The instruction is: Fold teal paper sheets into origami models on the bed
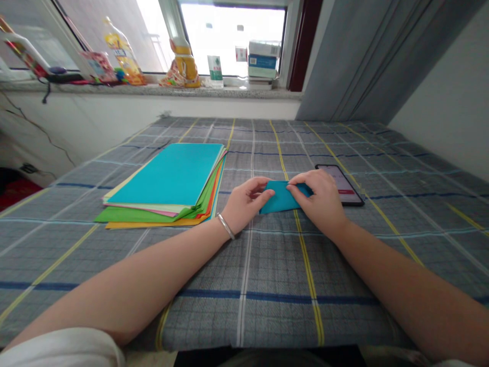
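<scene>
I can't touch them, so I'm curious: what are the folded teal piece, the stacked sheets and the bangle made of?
The folded teal piece and the stacked sheets look like thin matte paper, with crisp folds, thin edges. The bangle looks like polished silver-coloured metal, from its bright shine; it might be plated.

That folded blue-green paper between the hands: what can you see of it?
The folded teal paper is a small, thin, matte piece with slanted edges, lying on the grey checked cloth. The left hand holds its left end, while the right hand's fingers grip its upper right side, hiding part of its outline.
</scene>
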A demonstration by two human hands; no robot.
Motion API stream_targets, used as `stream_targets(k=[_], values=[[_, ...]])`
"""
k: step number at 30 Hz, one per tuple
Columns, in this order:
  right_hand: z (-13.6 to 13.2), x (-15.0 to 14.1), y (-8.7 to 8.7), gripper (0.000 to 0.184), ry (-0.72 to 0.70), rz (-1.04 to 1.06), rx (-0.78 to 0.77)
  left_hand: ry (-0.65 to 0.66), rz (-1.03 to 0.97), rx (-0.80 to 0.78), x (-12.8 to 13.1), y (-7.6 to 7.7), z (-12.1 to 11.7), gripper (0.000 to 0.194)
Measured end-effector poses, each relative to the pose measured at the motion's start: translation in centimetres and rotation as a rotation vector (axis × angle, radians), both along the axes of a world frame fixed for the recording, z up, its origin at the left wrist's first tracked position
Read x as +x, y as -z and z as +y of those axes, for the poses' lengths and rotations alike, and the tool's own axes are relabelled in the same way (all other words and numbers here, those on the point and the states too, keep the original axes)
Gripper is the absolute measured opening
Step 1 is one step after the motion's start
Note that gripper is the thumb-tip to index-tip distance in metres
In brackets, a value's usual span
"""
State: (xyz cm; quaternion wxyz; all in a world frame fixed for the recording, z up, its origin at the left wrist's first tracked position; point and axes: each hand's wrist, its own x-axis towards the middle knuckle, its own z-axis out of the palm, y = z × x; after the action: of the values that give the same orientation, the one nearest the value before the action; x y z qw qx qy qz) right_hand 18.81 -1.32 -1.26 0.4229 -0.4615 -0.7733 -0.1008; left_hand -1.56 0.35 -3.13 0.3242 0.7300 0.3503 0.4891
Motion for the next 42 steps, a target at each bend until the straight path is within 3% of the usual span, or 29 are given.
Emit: stream_targets(k=[7,13,18,22,28,32,34,37,42], values=[[0.0,0.0,-0.1,0.010,0.015,0.025,0.022,-0.051,-0.114,-0.071,0.2,0.2,0.4,0.018],[0.7,1.0,0.2,0.011,-0.035,0.257,-0.119,-0.179,-0.099,0.012,-0.5,0.2,1.0,0.037],[1.1,1.2,0.8,0.006,-0.056,0.406,-0.240,-0.251,-0.121,-0.005,-0.8,0.4,1.8,0.027],[1.8,1.4,1.3,0.009,-0.065,0.372,-0.250,-0.277,-0.145,-0.021,-0.9,0.6,2.3,0.020],[1.4,1.1,0.6,0.008,-0.021,0.030,-0.064,-0.256,-0.163,-0.026,-0.6,0.2,1.6,0.020],[0.4,0.2,-0.1,0.009,-0.052,-0.074,-0.044,-0.129,-0.160,-0.041,0.0,-0.1,0.8,0.026],[0.2,0.1,-0.3,0.009,-0.063,-0.045,-0.060,-0.067,-0.184,-0.035,0.1,0.0,0.6,0.029],[0.3,0.4,-0.6,0.011,-0.056,0.080,-0.101,-0.082,-0.186,0.077,-0.2,0.0,0.6,0.025],[0.7,2.0,-1.0,0.010,0.005,0.334,-0.173,-0.024,0.109,0.273,-1.4,-0.6,1.0,0.020]])
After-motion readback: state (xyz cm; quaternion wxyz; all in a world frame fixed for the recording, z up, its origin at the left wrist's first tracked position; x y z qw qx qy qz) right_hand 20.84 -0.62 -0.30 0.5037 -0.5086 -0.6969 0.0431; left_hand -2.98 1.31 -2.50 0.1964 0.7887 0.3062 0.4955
